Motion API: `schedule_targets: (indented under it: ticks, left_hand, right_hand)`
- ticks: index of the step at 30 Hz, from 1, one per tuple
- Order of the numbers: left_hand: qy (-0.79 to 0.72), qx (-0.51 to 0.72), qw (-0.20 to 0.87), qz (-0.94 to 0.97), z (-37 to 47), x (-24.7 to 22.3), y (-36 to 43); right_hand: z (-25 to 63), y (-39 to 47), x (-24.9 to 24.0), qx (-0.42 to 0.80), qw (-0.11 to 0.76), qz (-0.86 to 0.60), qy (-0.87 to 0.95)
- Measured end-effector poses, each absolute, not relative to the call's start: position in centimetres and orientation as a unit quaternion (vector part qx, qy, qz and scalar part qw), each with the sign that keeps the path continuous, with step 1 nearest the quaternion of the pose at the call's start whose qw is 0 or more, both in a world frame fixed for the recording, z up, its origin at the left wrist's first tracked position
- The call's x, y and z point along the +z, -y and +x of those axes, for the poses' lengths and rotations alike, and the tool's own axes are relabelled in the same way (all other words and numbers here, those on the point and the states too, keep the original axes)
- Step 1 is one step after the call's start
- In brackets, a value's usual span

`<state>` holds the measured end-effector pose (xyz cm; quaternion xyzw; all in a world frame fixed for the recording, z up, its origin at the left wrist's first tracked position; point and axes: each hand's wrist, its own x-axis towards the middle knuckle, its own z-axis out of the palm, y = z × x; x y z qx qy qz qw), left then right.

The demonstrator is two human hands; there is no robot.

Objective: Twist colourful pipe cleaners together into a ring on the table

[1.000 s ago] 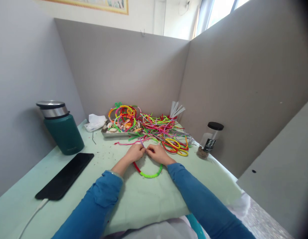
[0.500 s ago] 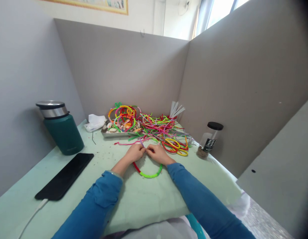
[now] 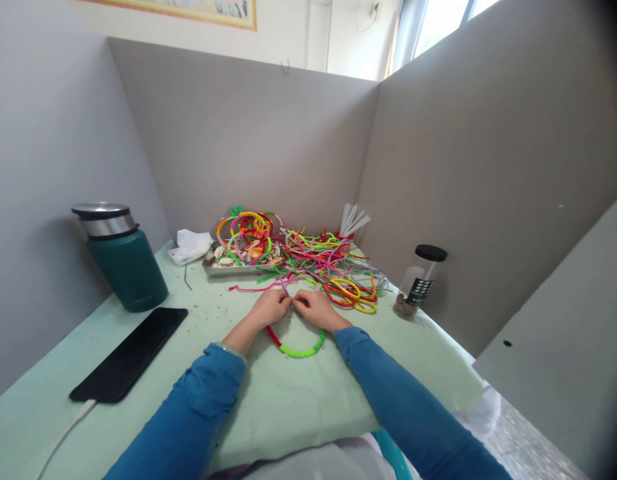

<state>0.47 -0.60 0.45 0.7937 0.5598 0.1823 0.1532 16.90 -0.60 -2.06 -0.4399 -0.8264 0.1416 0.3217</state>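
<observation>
Nearest you, at the bottom of the frame, your blue sleeves (image 3: 408,387) reach in over the pale green cloth-covered worktop (image 3: 293,407), with the flat black phone (image 3: 131,357) and its white cable (image 3: 71,427) at the lower left. The fuzzy red-and-green hoop (image 3: 302,354) lies just below the frame's centre, its lower curve showing between your arms. Beyond that curve, your left hand (image 3: 271,308) and right hand (image 3: 316,311) meet fingertip to fingertip, both seemingly pinched on the hoop's upper part, a thin purple strip (image 3: 284,287) poking up by the left fingers. Nothing has visibly shifted over the last second; your hands hold the same pose, which suggests close fingertip work at one spot. Your fingers hide the hoop's top, so you can't tell whether its ends are joined or exactly what each pinch grips. Right of centre, the glossy red and yellow loops (image 3: 366,309) may be scissor handles; any blades are lost among the heap of bright fuzzy stems (image 3: 321,250). Left of that, the shallow metal tray (image 3: 241,271) is partly covered by coloured hoops and shells.
</observation>
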Motion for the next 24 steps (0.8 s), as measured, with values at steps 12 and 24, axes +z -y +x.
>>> schedule_targets:
  ticks: [12, 24]
  left_hand:
    - [-0.552, 0.192, 0.162, 0.795, 0.45, 0.4, 0.66]
    - [-0.552, 0.189, 0.16, 0.796, 0.43, 0.25, 0.58]
  right_hand:
    - [16.88, 0.64, -2.0, 0.129, 0.316, -0.444, 0.828]
    - [16.91, 0.49, -2.24, 0.132, 0.316, -0.441, 0.83]
